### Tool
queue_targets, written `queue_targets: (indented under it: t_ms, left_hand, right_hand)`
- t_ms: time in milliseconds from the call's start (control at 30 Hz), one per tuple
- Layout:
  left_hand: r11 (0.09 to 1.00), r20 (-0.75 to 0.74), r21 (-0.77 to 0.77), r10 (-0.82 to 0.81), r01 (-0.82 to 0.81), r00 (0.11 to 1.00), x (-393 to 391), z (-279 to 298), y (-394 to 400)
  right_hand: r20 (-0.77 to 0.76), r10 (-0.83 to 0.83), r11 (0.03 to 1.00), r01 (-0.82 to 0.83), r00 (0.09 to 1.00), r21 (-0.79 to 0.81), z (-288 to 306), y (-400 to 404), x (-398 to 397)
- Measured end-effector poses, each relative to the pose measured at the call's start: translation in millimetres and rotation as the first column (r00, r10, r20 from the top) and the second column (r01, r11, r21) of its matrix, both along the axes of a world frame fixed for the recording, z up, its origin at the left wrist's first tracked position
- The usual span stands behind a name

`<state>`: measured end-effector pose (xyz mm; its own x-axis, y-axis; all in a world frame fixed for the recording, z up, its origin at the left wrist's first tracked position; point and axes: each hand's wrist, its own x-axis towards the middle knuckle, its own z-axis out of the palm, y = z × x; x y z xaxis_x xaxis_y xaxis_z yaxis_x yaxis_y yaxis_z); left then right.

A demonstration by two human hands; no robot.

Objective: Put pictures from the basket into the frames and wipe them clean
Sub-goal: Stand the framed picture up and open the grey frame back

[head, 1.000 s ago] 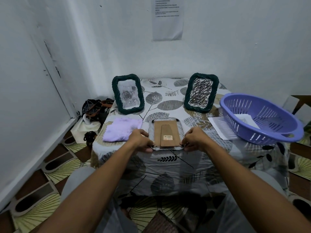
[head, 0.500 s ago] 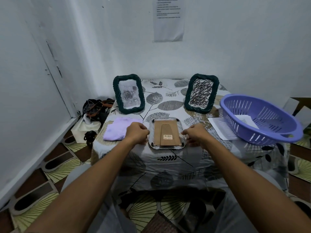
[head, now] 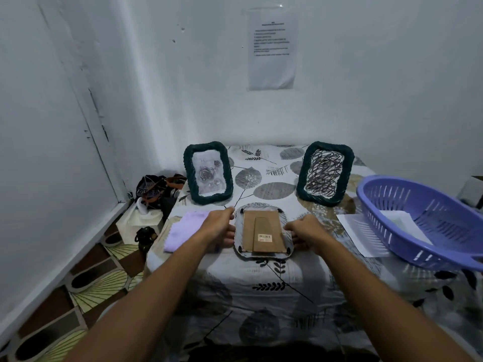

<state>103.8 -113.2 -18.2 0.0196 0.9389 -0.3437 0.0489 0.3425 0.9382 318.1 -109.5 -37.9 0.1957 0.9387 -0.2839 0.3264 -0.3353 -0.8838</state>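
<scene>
A dark-green woven picture frame (head: pixel 262 232) lies face down in the middle of the table, its brown cardboard back and stand showing. My left hand (head: pixel 218 226) holds its left edge with curled fingers and a raised thumb. My right hand (head: pixel 307 231) holds its right edge the same way. Two matching frames stand at the back: the rose-picture frame (head: pixel 208 173) on the left and the scribble-picture frame (head: pixel 325 173) on the right. A purple basket (head: pixel 386 226) at the right has a white picture (head: pixel 402 223) inside. A lilac cloth (head: pixel 183 231) lies left of my left hand.
A white sheet (head: pixel 358 236) sticks out from under the basket. The table (head: pixel 261 283) has a leaf-print cover and stands against white walls. On the floor at the left are dark bags (head: pixel 154 189) and a white box (head: pixel 136 220).
My hands have slid from the near corners of the face-down frame up along its left and right edges. The frame still lies flat in the same place.
</scene>
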Motion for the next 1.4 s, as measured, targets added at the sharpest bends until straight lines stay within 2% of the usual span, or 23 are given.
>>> queue_targets:
  t_ms: [133,233,300,367,500,667,800,1000,1133,1300,1400]
  left_hand:
    - [1.000,0.043,0.008,-0.010,0.009,0.999,-5,-2,11]
    - [0.993,-0.138,0.120,0.006,0.011,0.990,-10,-7,23]
    - [0.985,-0.172,0.167,-0.016,0.045,0.985,-8,-6,25]
    - [0.981,-0.124,0.172,-0.074,0.095,0.990,-3,-4,24]
    - [0.980,-0.077,0.131,-0.142,0.151,0.987,7,-7,22]
    - [0.991,-0.009,0.080,-0.108,0.109,0.994,7,-10,26]
    - [0.995,0.031,0.061,-0.085,0.083,0.996,6,-13,28]
    - [0.990,0.046,0.142,-0.004,-0.003,0.999,2,-21,31]
    - [0.986,0.022,0.166,0.012,-0.015,1.000,6,-15,32]
    - [0.998,0.109,0.049,-0.055,0.050,0.993,15,-5,26]
    - [0.997,0.075,-0.012,-0.072,0.073,0.995,19,-7,27]
  right_hand:
    - [0.018,0.008,1.000,-0.008,1.000,0.006,-3,10,-4]
    - [0.140,-0.013,0.994,-0.003,0.990,0.109,-6,18,-6]
    - [0.150,-0.038,0.984,0.012,0.988,0.175,-6,22,-10]
    - [0.114,0.017,0.985,-0.036,0.993,0.171,-5,23,-17]
    - [0.072,0.130,0.990,-0.134,0.989,0.052,-2,25,-30]
    - [-0.107,0.082,0.997,-0.082,0.991,0.005,-1,31,-32]
    - [-0.139,0.072,0.997,-0.074,0.988,-0.012,-1,31,-35]
    - [-0.315,-0.002,0.994,-0.033,0.949,-0.105,4,28,-33]
    - [-0.379,-0.022,0.987,-0.041,0.925,-0.156,5,27,-29]
    - [-0.419,-0.024,0.981,-0.059,0.908,-0.184,5,27,-28]
    - [-0.407,-0.013,0.983,-0.063,0.913,-0.173,5,26,-29]
